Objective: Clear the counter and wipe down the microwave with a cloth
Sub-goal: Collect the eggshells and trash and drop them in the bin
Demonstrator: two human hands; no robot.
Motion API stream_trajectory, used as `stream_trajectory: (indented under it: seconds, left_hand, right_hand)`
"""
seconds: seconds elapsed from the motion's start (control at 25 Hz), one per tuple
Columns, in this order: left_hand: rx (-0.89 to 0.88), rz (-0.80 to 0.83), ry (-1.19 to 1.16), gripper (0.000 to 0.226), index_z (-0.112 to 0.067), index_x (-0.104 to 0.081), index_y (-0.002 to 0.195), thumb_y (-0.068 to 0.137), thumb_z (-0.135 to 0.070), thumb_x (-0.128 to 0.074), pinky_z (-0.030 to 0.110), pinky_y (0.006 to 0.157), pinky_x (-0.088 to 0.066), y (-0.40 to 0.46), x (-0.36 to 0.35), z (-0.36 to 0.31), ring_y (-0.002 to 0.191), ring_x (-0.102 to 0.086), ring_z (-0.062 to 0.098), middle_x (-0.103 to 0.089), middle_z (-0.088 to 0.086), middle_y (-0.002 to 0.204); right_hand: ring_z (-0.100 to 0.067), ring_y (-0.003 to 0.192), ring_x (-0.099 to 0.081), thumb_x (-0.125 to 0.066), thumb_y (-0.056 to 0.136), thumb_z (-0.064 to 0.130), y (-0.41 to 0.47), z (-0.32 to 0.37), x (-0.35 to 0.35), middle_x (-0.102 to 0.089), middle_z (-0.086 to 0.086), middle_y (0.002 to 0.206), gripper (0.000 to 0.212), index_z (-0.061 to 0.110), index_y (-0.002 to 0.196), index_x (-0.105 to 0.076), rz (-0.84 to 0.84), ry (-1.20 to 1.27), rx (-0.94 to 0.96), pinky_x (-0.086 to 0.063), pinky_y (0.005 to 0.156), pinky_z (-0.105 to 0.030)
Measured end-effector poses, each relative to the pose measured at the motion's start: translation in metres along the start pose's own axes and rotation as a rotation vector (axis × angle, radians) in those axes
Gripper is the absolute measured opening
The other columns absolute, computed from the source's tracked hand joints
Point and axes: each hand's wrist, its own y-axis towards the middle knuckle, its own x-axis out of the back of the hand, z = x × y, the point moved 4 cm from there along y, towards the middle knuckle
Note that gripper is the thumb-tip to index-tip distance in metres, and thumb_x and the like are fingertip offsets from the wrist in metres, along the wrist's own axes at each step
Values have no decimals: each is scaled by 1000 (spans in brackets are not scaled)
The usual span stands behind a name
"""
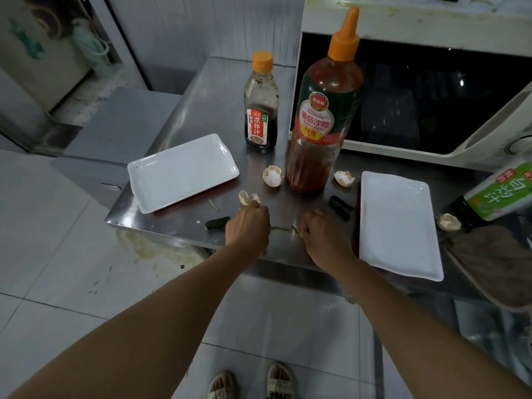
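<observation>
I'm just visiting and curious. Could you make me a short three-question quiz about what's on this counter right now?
1. How many white trays lie on the counter?
2. True or false: the tall ketchup bottle lies on its side.
3. Which is nearest the left hand? A) the brown cloth B) an eggshell C) the microwave

Key: 1. Two, a left tray and a right tray. 2. False, it stands upright. 3. B.
</observation>
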Motion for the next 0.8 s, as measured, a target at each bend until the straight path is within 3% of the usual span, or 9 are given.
stream_trajectory:
  seconds: [0.2,0.36,0.56,0.8]
  left_hand:
    - [7,-37,-73,14,-9,-55,99,88,-3,-50,43,72,-53,-3,12,12,85,-62,33,-64,14,94]
    - [18,-100,-175,14,-10,-59,98,88,-6,-51,44,75,-52,-8,30,33,88,-61,36,-66,15,94]
    - [56,-176,-173,23,-12,-67,108,88,-7,-56,41,84,-52,-3,61,73,95,-62,28,-67,10,105]
    - [-15,-175,-88,19,-14,-70,105,89,-11,-59,37,84,-52,13,66,104,88,-59,23,-64,7,98]
  right_hand:
    - [-20,93,-57,-52,94,17,0,1,4,-60,-8,102,12,10,102,-57,-2,83,-68,-48,84,-30]
    - [-20,90,-58,-47,97,16,0,12,7,-59,-8,95,10,10,98,-54,-11,131,-72,-50,84,-33]
    - [-20,74,-56,-47,95,10,4,44,14,-57,-8,79,12,12,84,-51,-57,196,-20,-49,69,-33]
    - [-27,77,-55,-49,92,5,17,68,8,-58,-15,81,10,5,82,-52,-110,233,41,-47,71,-44]
